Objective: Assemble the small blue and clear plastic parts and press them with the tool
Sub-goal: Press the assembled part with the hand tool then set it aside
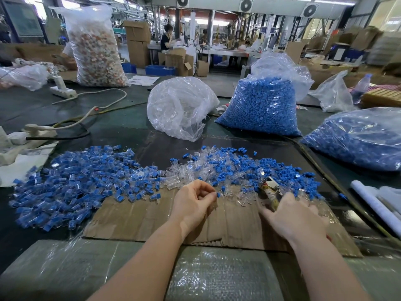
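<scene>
Left hand (192, 203) pinching blue part (218, 194)

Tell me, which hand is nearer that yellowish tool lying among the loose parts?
The right hand. Its fingers reach the tool, apparently gripping its handle. The left hand is apart to the tool's left, pinching a small blue part.

A person's two bare forearms reached over a flat sheet of brown corrugated cardboard (134, 216) on a dark worktable (43, 109). The left hand (192, 203) pinched a small blue plastic part (218, 194) at its fingertips. The right hand (293, 216) gripped a yellow-handled metal pressing tool (270, 189). A heap of assembled blue and clear pieces (71, 185) lay left; loose blue and clear parts (238, 168) lay beyond the hands. Behind stood a clear bag of transparent parts (180, 105) and bags of blue parts (260, 105).
</scene>
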The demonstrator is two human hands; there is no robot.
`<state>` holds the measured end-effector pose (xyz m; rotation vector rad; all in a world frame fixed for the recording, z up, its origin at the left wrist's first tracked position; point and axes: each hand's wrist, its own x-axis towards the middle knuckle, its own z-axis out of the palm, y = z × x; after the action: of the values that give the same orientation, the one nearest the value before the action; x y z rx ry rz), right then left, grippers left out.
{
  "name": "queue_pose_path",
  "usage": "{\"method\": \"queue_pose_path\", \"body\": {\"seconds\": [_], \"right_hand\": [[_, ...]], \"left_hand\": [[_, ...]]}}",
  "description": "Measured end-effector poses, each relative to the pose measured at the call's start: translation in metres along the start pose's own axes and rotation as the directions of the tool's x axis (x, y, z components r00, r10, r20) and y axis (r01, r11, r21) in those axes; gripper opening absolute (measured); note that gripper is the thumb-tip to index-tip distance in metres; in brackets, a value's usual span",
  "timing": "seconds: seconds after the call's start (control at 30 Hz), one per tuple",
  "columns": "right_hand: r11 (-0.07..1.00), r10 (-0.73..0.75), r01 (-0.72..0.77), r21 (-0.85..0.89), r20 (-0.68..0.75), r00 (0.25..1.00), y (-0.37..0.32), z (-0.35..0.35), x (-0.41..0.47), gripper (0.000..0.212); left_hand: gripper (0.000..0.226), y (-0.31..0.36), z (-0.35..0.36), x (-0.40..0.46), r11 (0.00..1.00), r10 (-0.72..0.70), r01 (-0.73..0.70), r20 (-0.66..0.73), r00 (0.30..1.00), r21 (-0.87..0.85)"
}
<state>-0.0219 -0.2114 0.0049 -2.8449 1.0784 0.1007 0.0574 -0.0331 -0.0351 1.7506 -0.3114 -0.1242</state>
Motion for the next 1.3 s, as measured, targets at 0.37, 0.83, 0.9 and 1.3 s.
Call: {"method": "queue_pose_path", "body": {"seconds": [0.37, 0.83, 0.9, 1.3], "right_hand": [[0.922, -0.295, 0.298, 0.248, -0.048, 0.954, -0.013, -0.014, -0.015, 0.014], [0.748, -0.476, 0.198, 0.634, 0.304, 0.825, -0.039, -0.033, -0.046, 0.022], [0.75, -0.484, 0.198, 0.632, 0.319, 0.815, -0.039, -0.036, -0.047, 0.02], [0.746, -0.533, 0.246, 0.619, 0.332, 0.779, -0.041, -0.038, -0.048, 0.016]], "left_hand": [[0.005, 0.003, -0.004, 0.003, 0.956, -0.115, 0.113, 0.008, 0.993, -0.27], [0.004, 0.004, -0.004, 0.008, 0.945, -0.165, 0.146, -0.042, 0.985, -0.293], [0.003, 0.006, -0.003, 0.008, 0.94, -0.172, 0.15, -0.046, 0.984, -0.307], [0.002, 0.009, -0.004, 0.007, 0.924, -0.204, 0.169, -0.067, 0.977, -0.344]]}}
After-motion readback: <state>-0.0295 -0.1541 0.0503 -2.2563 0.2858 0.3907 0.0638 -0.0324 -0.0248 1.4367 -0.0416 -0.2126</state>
